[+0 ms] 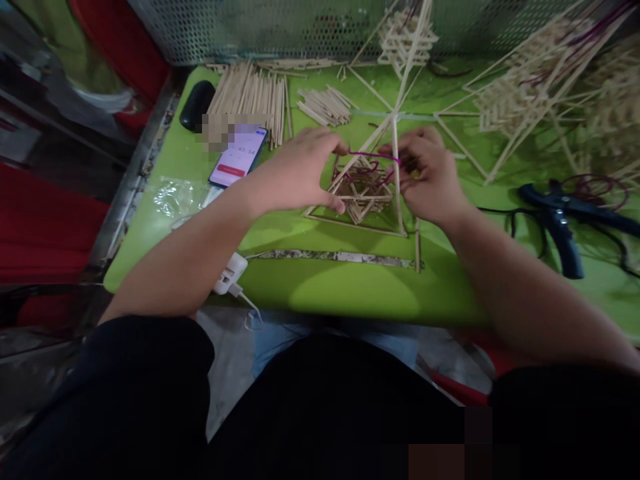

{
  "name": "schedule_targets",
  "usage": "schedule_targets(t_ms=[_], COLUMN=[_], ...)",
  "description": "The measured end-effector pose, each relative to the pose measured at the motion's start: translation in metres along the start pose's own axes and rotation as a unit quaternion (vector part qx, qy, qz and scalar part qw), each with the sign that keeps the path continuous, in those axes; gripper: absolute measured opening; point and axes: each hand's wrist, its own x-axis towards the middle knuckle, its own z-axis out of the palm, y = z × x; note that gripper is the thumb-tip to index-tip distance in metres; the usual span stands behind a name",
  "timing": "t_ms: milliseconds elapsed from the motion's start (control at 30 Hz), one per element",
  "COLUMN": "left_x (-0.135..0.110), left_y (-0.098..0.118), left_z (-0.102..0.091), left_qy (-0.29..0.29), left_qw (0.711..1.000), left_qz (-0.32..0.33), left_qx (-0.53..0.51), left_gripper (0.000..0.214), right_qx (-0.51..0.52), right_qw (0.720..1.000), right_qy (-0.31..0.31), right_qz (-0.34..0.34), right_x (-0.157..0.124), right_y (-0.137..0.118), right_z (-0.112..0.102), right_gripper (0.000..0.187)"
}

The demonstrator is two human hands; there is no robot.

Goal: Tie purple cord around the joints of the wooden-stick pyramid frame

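A star-shaped frame of thin wooden sticks [364, 195] lies on the green table [350, 287], with long sticks rising from it toward the back. A purple cord [373, 156] stretches taut between my two hands just above the frame. My left hand [300, 170] pinches the cord's left end, fingers curled. My right hand [430, 175] pinches the right end against an upright stick.
Bundles of loose sticks [250, 97] and shorter sticks [326, 107] lie at the back. A phone [239, 157] and a black case [197, 105] sit at left, a white charger [229, 273] near the front edge. A dark glue gun [560, 213] lies at right beside finished stick frames [530, 93].
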Motion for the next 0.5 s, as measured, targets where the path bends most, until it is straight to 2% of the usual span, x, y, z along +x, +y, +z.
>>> schedule_targets(t_ms=[67, 167, 233, 333, 433, 500], left_x=[-0.001, -0.001, -0.001, 0.000, 0.002, 0.003], left_y=[-0.006, -0.015, -0.018, -0.014, -0.009, -0.012], left_z=[-0.005, -0.013, -0.015, -0.012, -0.006, -0.009], left_qy=[-0.002, -0.007, 0.001, 0.008, 0.009, 0.028], left_qw=[1.000, 0.998, 0.997, 0.997, 0.998, 0.997], left_qz=[-0.001, 0.002, 0.002, -0.026, -0.054, -0.063], left_qx=[-0.014, -0.055, -0.076, -0.077, -0.040, -0.022], left_gripper=[0.099, 0.065, 0.046, 0.035, 0.035, 0.037], right_qx=[0.007, 0.017, 0.024, 0.008, -0.014, -0.018], right_qw=[1.000, 0.999, 0.998, 0.998, 0.997, 0.997], right_qy=[-0.009, -0.039, -0.052, -0.066, -0.077, -0.071], right_qz=[-0.014, -0.008, -0.007, -0.015, -0.018, -0.015], right_x=[0.004, 0.011, 0.014, 0.017, 0.018, 0.018], right_y=[0.004, 0.009, 0.011, 0.011, 0.011, 0.013], right_z=[0.003, 0.007, 0.008, 0.009, 0.009, 0.009], right_gripper=[0.047, 0.039, 0.040, 0.056, 0.078, 0.079])
